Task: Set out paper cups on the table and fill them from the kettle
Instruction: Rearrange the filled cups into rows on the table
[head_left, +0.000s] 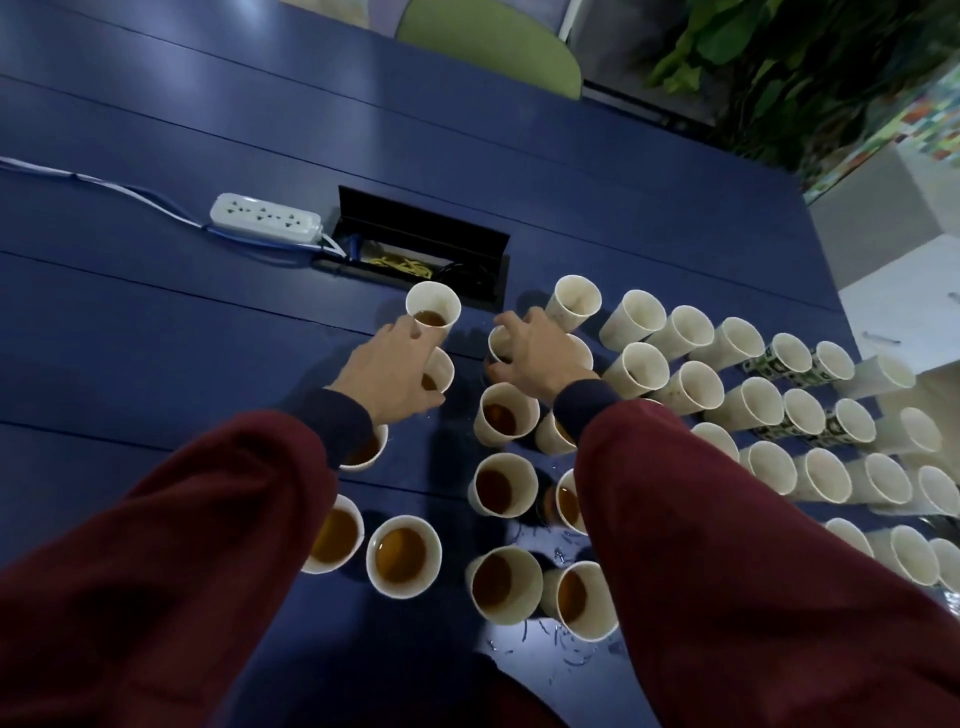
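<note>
Dark blue tabletop (208, 130). On it sit a white power strip (266, 218) and an open cable well (421, 254), and a green chair (488, 47) stands behind.

Counts:
- Filled cups (404, 556): eleven show brown liquid, grouped near the person.
- Empty cups (696, 387): about twenty-one, in four rows to the right. Some are cut off by the frame edge.
- Two more cups sit under the right hand (535, 353), contents hidden.
- Kettle: not in view.

Hands:
- Left hand (395, 369): fingers touch the wall of the far cup (432, 306), and the palm lies over a second cup (441, 370). I cannot tell whether it grips either one.
- Right hand: fingers and thumb are curled round the near-centre cup (500, 344).

Step in hand, as judged: shifting or aligning poured cups. Filling looks roughly one-third done.

The next move calls for fetching the kettle and starting on the empty rows. Any carried cup must stay level. Spilled drops (558, 557) wet the tabletop between cups, so there is a risk of slipping.
</note>
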